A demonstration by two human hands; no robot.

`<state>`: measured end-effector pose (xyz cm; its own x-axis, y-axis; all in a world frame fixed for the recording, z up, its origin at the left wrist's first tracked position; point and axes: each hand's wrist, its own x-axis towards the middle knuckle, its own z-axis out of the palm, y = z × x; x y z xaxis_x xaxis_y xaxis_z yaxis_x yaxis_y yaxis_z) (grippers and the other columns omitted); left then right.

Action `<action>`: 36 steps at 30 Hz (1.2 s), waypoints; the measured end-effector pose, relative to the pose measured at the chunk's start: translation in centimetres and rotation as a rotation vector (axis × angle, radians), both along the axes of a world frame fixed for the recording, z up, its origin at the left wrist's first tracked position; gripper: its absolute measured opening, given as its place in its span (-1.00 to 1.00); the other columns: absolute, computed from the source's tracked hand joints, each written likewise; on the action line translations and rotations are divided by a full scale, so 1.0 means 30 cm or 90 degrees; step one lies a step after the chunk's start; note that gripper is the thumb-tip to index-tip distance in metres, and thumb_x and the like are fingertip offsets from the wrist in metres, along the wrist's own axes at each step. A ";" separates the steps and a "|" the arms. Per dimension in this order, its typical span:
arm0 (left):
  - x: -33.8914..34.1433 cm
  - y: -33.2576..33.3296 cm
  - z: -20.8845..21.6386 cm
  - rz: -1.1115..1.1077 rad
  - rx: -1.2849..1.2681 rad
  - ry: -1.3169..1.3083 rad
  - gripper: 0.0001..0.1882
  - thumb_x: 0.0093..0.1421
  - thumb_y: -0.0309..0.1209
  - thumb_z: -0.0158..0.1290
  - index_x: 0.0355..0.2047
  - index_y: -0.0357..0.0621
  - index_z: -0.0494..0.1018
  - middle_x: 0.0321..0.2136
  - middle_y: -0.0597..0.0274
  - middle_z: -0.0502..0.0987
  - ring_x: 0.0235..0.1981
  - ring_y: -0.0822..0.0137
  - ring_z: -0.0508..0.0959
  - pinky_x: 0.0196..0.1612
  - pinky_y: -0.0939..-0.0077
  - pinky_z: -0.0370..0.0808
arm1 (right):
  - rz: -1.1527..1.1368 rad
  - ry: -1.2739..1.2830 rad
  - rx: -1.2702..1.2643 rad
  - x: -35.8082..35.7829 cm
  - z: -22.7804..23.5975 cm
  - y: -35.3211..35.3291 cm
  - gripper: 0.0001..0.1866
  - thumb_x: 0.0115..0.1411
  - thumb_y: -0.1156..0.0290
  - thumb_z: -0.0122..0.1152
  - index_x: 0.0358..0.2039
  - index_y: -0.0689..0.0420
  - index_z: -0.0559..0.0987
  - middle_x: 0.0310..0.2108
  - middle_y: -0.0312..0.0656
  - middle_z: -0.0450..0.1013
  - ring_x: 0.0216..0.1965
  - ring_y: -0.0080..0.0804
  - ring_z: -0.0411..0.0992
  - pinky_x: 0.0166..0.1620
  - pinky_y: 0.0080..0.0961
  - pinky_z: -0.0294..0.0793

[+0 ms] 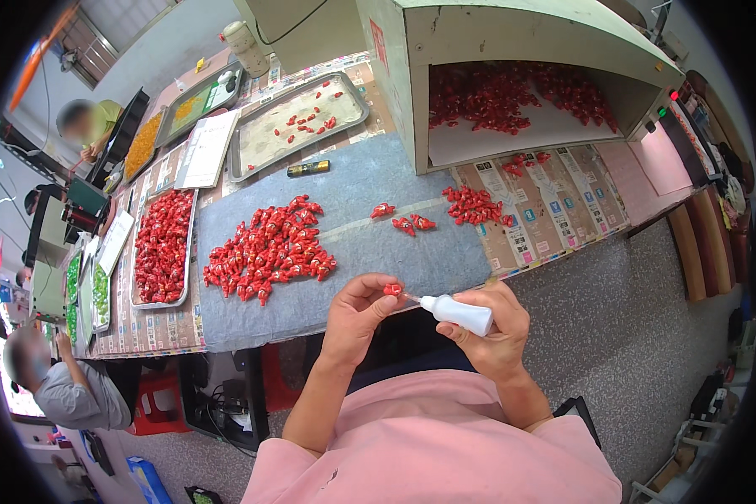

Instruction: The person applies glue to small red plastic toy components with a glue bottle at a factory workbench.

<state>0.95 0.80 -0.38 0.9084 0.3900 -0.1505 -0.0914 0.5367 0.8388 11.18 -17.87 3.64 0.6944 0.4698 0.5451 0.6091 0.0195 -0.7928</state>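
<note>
My left hand (355, 317) pinches a small red plastic piece (392, 289) between thumb and fingertips, just off the table's front edge. My right hand (497, 329) is wrapped round a white squeeze bottle (458, 312), lying nearly level. The bottle's thin tip points left at the red piece; whether they touch I cannot tell. Beyond my hands, a blue-grey cloth (361, 244) covers the table. On it lie a large heap of red pieces (273, 248) at left, a smaller heap (475, 207) at right, and 3 loose red pieces (404, 224) between them.
A whitish cabinet (412, 92) at the back right holds many red pieces inside. Metal trays (242, 155) at the back left hold red and yellow pieces. A black battery-like cylinder (308, 169) lies on the cloth. Two other people (71, 391) sit at the left.
</note>
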 end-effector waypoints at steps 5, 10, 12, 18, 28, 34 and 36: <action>0.001 0.000 0.002 -0.004 0.003 -0.003 -0.77 0.21 -0.55 0.16 -0.12 -0.25 0.49 -0.17 0.17 0.58 -0.13 0.34 0.60 0.03 0.43 0.54 | 0.004 0.005 0.003 0.000 0.001 0.003 -0.58 -0.17 0.38 0.60 -0.25 0.11 0.63 -0.38 -0.20 0.57 -0.44 -0.37 0.46 -0.39 -0.49 0.46; 0.004 -0.001 0.003 0.001 0.007 0.001 -0.76 0.20 -0.55 0.17 -0.11 -0.26 0.48 -0.18 0.11 0.58 -0.16 0.26 0.62 -0.01 0.35 0.57 | 0.006 0.003 0.007 0.000 0.003 0.004 -0.58 -0.16 0.39 0.60 -0.25 0.11 0.63 -0.37 -0.20 0.57 -0.45 -0.37 0.45 -0.38 -0.49 0.45; 0.004 -0.002 0.007 0.002 0.011 0.001 -0.76 0.20 -0.55 0.16 -0.11 -0.26 0.49 -0.18 0.11 0.58 -0.16 0.26 0.62 0.00 0.35 0.57 | 0.004 0.003 0.007 0.000 0.002 0.006 -0.58 -0.16 0.38 0.60 -0.26 0.12 0.63 -0.37 -0.20 0.57 -0.44 -0.37 0.46 -0.38 -0.49 0.46; 0.004 -0.004 0.016 -0.009 0.005 0.004 -0.76 0.21 -0.55 0.16 -0.10 -0.27 0.49 -0.19 0.13 0.58 -0.14 0.29 0.62 0.02 0.38 0.56 | -0.010 0.037 0.007 -0.007 -0.003 0.009 -0.60 -0.17 0.32 0.62 -0.32 0.16 0.63 -0.41 -0.27 0.50 -0.41 -0.46 0.40 -0.33 -0.56 0.39; -0.013 0.005 0.003 0.018 -0.023 -0.026 -0.75 0.19 -0.58 0.17 -0.11 -0.25 0.48 -0.16 0.15 0.58 -0.11 0.29 0.60 0.05 0.40 0.54 | -0.045 0.067 0.033 0.016 -0.037 0.035 -0.60 -0.08 0.38 0.58 -0.25 0.19 0.59 -0.37 -0.26 0.45 -0.38 -0.52 0.41 -0.32 -0.57 0.41; -0.032 0.000 0.021 0.073 0.031 -0.043 -0.74 0.15 -0.64 0.19 -0.14 -0.25 0.48 -0.13 0.14 0.57 -0.08 0.29 0.59 0.06 0.43 0.51 | -0.048 0.147 -0.065 0.066 -0.076 0.143 -0.64 -0.02 0.47 0.47 -0.18 0.21 0.59 -0.25 -0.19 0.54 -0.26 -0.45 0.52 -0.19 -0.54 0.49; -0.039 -0.003 0.020 0.078 0.049 -0.052 -0.74 0.15 -0.65 0.18 -0.14 -0.25 0.48 -0.14 0.14 0.57 -0.09 0.29 0.59 0.05 0.44 0.52 | -0.047 0.107 -0.061 0.080 -0.103 0.182 -0.64 -0.02 0.46 0.47 -0.18 0.19 0.60 -0.24 -0.18 0.56 -0.25 -0.43 0.53 -0.17 -0.51 0.49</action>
<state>-0.21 0.73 0.23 0.8612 0.5064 -0.0431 -0.2225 0.4518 0.8639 13.58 -12.41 0.56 0.8063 0.4584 0.3738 0.4648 -0.1002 -0.8797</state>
